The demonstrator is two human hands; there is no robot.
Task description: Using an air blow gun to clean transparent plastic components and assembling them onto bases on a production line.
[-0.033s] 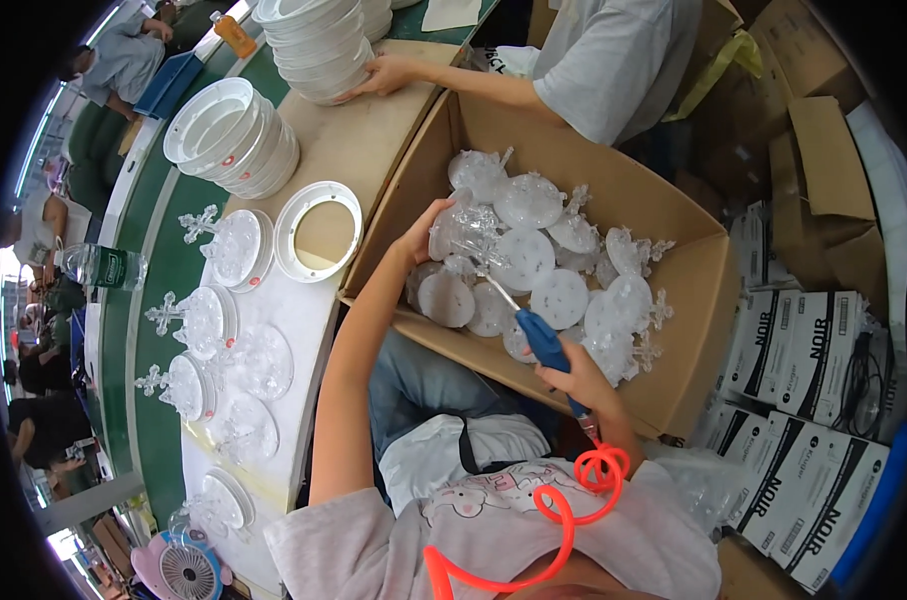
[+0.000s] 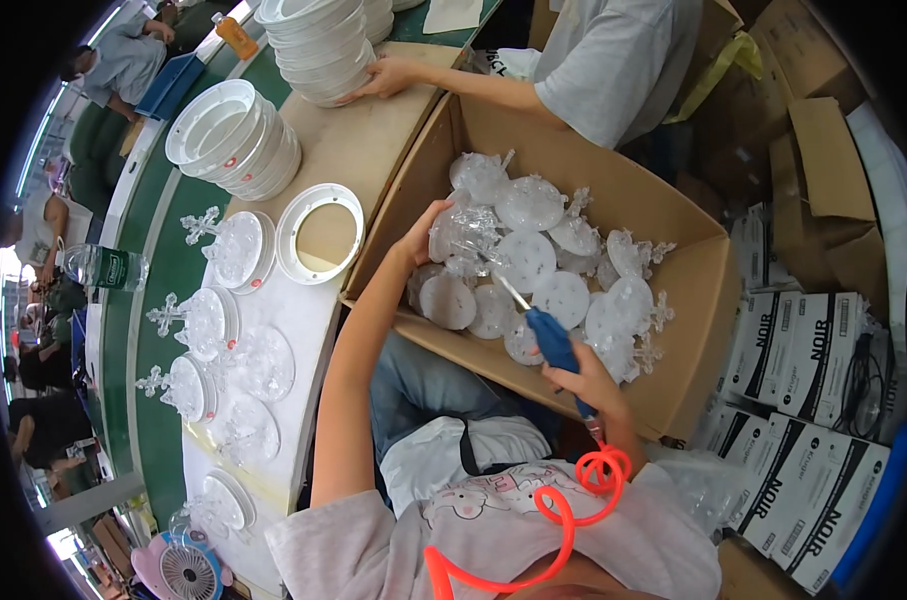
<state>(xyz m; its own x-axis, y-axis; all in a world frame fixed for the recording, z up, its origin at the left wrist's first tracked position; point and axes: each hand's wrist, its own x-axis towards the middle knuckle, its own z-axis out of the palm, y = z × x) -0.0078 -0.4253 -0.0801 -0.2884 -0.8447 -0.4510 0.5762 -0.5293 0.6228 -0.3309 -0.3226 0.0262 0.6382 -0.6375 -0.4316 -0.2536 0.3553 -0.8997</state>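
My left hand (image 2: 424, 228) reaches over the near left edge of a cardboard box (image 2: 694, 350) and grips a clear plastic ornament with a round base (image 2: 466, 232). In my right hand (image 2: 586, 378) is a blue air blow gun (image 2: 549, 338) with a thin metal nozzle. Its nozzle tip points at the ornament's lower right side; whether it touches cannot be told. A red coiled air hose (image 2: 564, 520) runs from its handle down across my shirt. Under and around the held ornament lie several similar clear pieces with round frosted bases (image 2: 562, 298), some with cross-shaped tops.
On the table to the left stand stacked white plastic rings (image 2: 232, 140), a single white ring (image 2: 292, 235) and several clear ornaments (image 2: 209, 322). Another person's hand (image 2: 389, 76) holds a taller ring stack (image 2: 319, 60). Printed cartons (image 2: 794, 480) are piled at right.
The blow gun and my right hand have shifted slightly right and down, drawing the nozzle tip back from the ornament. My left hand keeps its place.
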